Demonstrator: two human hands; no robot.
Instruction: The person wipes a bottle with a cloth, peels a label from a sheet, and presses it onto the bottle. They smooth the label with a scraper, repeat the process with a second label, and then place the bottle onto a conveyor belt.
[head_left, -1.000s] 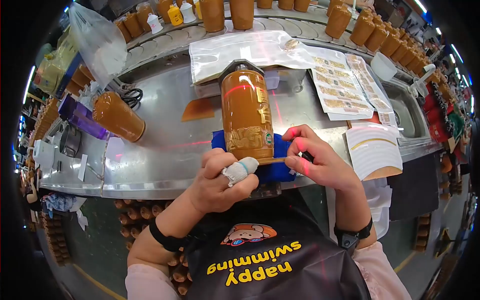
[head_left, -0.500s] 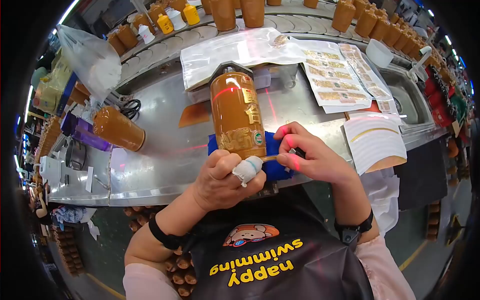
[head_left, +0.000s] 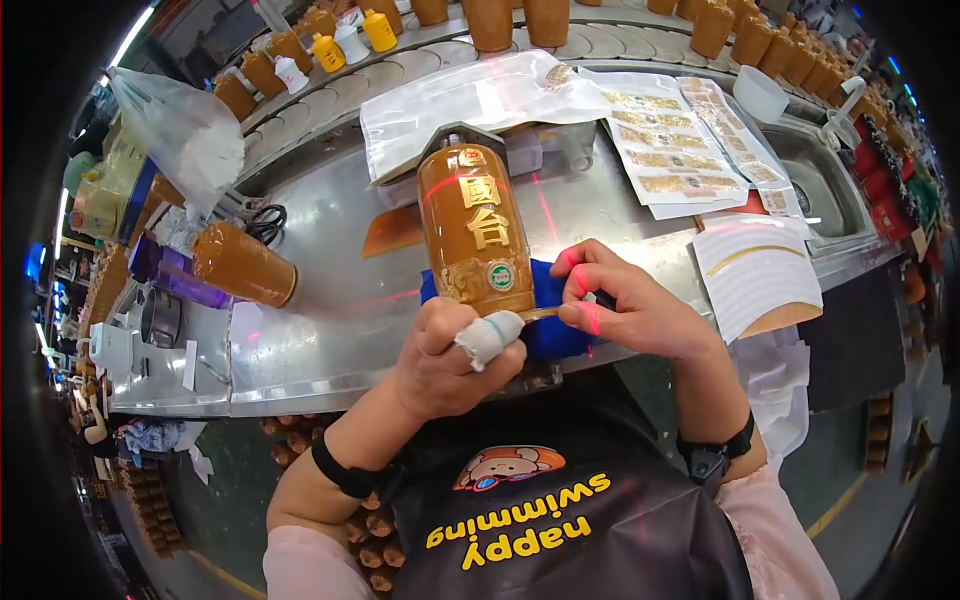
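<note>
A glossy brown bottle (head_left: 470,215) with raised gold characters and a round green emblem lies on its side, its neck end in a dark angular holder (head_left: 436,143). My left hand (head_left: 455,355), one finger wrapped in white cloth, is closed around the bottle's base end. Just to the right, my right hand (head_left: 635,305) pinches the free end of a narrow gold strip (head_left: 541,313) that runs along the bottle's bottom edge. Something small and dark shows in its palm, too hidden to name. Beneath the bottle is a blue cloth (head_left: 562,325). Red laser lines cross the bottle and my right fingers.
Another brown bottle (head_left: 243,263) lies to the left on the metal table (head_left: 330,330). Sheets of gold labels (head_left: 670,145) and a white sheet with a gold strip (head_left: 758,270) are at the right. Behind runs a conveyor (head_left: 410,70) with several bottles; a sink (head_left: 825,190) is at far right.
The bottle has rolled about its long axis, so its gold characters and green emblem have swung left and face up more. Both hands keep their holds. The whole view has shifted slightly.
</note>
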